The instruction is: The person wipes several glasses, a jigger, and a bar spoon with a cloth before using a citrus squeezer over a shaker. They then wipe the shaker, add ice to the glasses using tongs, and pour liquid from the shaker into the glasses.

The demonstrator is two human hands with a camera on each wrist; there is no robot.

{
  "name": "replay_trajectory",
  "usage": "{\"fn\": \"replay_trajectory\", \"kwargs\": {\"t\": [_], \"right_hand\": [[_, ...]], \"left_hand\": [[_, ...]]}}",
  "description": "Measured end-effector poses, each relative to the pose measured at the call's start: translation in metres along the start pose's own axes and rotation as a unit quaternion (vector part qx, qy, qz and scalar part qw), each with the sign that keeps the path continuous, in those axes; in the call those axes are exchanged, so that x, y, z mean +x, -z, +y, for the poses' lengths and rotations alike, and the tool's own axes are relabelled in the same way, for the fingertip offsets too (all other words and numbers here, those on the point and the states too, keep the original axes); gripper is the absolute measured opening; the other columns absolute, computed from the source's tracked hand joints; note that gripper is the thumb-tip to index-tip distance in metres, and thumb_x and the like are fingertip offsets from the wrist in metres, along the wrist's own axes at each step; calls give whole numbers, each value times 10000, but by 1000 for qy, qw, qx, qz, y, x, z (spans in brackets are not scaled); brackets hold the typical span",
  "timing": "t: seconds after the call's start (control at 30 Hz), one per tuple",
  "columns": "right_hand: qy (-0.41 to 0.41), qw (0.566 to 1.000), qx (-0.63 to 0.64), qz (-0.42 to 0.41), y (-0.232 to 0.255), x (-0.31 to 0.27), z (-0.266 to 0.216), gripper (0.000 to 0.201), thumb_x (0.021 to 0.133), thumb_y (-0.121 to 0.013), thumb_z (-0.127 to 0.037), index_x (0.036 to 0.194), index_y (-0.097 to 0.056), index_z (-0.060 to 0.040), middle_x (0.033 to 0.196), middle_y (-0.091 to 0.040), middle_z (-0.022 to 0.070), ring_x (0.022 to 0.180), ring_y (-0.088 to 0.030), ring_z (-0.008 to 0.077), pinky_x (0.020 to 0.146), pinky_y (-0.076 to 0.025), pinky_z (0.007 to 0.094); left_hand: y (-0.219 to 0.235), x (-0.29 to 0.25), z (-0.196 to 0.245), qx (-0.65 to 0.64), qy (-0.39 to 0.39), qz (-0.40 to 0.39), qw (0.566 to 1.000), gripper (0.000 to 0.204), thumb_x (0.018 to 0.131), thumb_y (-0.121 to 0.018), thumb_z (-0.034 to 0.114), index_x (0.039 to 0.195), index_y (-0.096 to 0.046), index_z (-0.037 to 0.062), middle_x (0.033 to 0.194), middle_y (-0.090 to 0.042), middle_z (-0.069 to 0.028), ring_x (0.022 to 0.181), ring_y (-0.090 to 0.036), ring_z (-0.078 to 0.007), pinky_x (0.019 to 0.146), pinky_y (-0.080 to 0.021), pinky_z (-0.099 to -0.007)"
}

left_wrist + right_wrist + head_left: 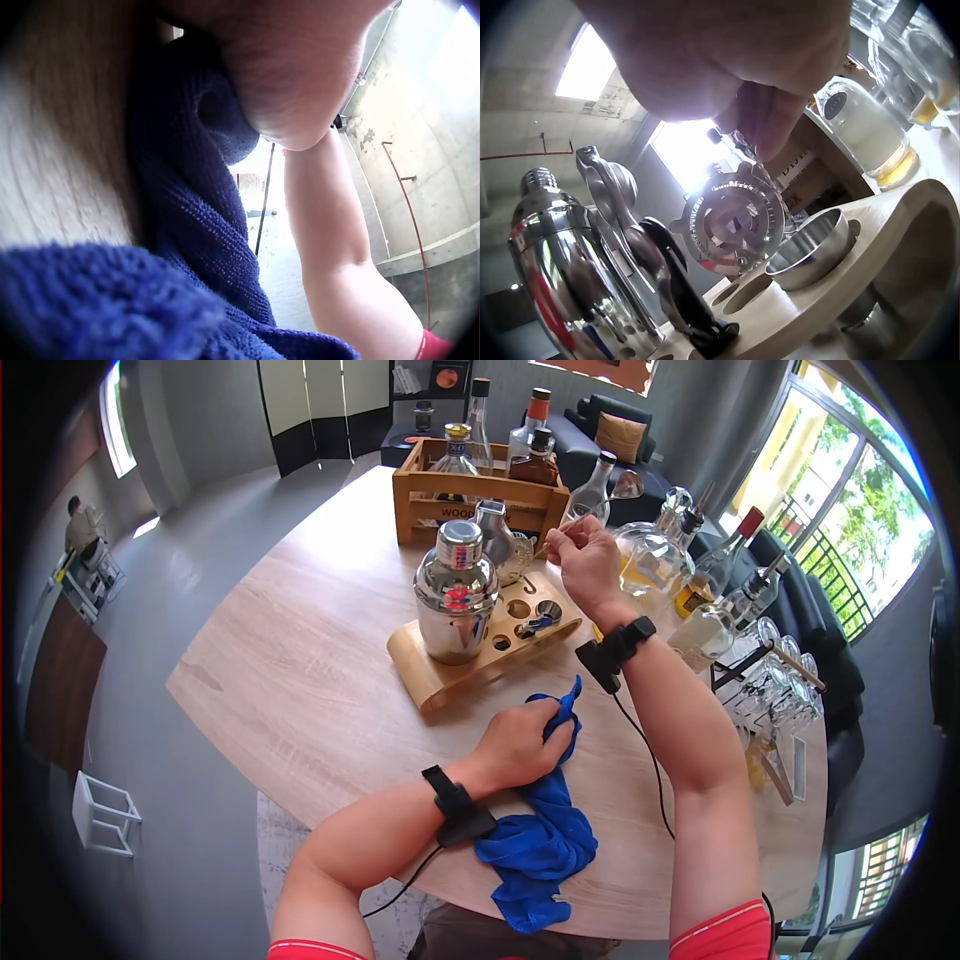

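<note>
My left hand (520,742) grips a bunched blue cloth (545,840) with curled fingers; its loose part trails to the table's front edge. The cloth (202,202) fills much of the left wrist view. My right hand (588,565) is raised beyond the wooden stand (425,675), fingers bent and fingertips close together. In the right wrist view its fingers (769,124) are just above a round metal strainer (733,223); whether they pinch anything cannot be told. A metal shaker (455,605) stands upright on the stand, beside a jigger cup (808,251) and a black-handled tool (679,300).
Behind the stand is a wooden crate (415,495) of bottles. Glass decanters (650,560) and bottles with pourers stand to the right. Upturned glasses on a rack (775,680) are near the table's right edge. A person (82,525) is far off at the left.
</note>
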State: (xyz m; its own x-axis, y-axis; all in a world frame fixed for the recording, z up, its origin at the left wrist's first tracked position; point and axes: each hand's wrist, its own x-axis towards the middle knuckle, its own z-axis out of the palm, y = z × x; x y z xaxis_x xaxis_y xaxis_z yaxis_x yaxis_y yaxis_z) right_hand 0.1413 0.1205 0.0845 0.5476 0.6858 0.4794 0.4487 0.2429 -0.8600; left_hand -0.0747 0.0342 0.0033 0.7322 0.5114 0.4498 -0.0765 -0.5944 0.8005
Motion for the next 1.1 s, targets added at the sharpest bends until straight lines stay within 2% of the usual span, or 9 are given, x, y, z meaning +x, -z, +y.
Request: {"fn": "replay_trajectory", "kwargs": {"t": [0.1, 0.17, 0.3, 0.5, 0.57, 0.77, 0.8, 0.87, 1.1], "right_hand": [[-13, 999, -26, -15, -1, -5, 5, 114, 944, -676, -88, 900, -623, 3, 765, -703, 75, 677, -650, 113, 634, -524, 274], [-21, 998, -34, -39, -1, -10, 2, 111, 944, -673, -84, 898, -622, 3, 758, -700, 73, 676, -647, 108, 626, -520, 276], [-16, 994, -71, -81, -2, -15, -1, 101, 942, -672, -78, 902, -624, 1, 731, -688, 65, 660, -633, 94, 611, -511, 276], [-58, 992, -51, -103, -1, -20, 10, 86, 943, -671, -75, 923, -632, -1, 729, -690, 65, 642, -626, 87, 600, -505, 264], [-62, 991, -39, -108, -1, -20, 13, 85, 945, -669, -74, 928, -631, 0, 736, -693, 67, 646, -629, 87, 600, -507, 263], [-70, 990, -24, -120, 4, -21, 15, 84, 950, -670, -73, 949, -628, 0, 758, -700, 66, 657, -633, 87, 612, -516, 255], [-73, 990, -17, -124, 5, -22, 15, 81, 950, -671, -70, 953, -628, -2, 761, -700, 64, 663, -634, 87, 617, -517, 252], [-79, 989, 1, -128, 5, -25, 7, 75, 951, -671, -64, 952, -626, -4, 762, -699, 61, 663, -628, 85, 614, -513, 250], [-70, 987, 40, -142, -1, -25, 9, 81, 951, -679, -52, 938, -612, -8, 752, -684, 50, 645, -589, 74, 575, -484, 245]], "left_hand": [[2, 0, 2, 0, 8, -4, 1000, 191, 908, -660, 192, 855, -627, 12, 760, -622, -211, 689, -613, -411, 612, -475, -457], [3, 0, 3, 5, 22, -24, 999, 203, 909, -646, 222, 877, -627, 22, 798, -647, -218, 755, -625, -448, 671, -492, -522], [1, 0, 0, -1, 13, -13, 1000, 198, 909, -661, 198, 855, -624, 11, 767, -622, -217, 700, -610, -421, 618, -473, -467], [2, 0, 0, 8, 11, -15, 1000, 213, 910, -664, 207, 842, -615, 11, 765, -620, -221, 709, -608, -433, 625, -472, -480], [2, 0, 1, 15, 21, -32, 999, 213, 914, -641, 235, 868, -619, 29, 794, -651, -219, 749, -626, -453, 668, -494, -530], [3, 0, 1, 14, 27, -39, 999, 219, 915, -641, 241, 872, -618, 27, 803, -655, -223, 753, -627, -457, 673, -496, -538], [2, 0, 1, 14, 27, -39, 999, 219, 915, -641, 241, 872, -618, 27, 803, -655, -223, 753, -627, -457, 673, -496, -538], [1, 0, 0, 10, 13, -20, 1000, 219, 907, -670, 209, 829, -613, 13, 757, -618, -220, 701, -602, -431, 618, -471, -476], [-1, 0, -1, 12, 11, -21, 1000, 222, 903, -672, 209, 822, -611, 12, 763, -619, -222, 704, -602, -433, 619, -472, -475]]}}
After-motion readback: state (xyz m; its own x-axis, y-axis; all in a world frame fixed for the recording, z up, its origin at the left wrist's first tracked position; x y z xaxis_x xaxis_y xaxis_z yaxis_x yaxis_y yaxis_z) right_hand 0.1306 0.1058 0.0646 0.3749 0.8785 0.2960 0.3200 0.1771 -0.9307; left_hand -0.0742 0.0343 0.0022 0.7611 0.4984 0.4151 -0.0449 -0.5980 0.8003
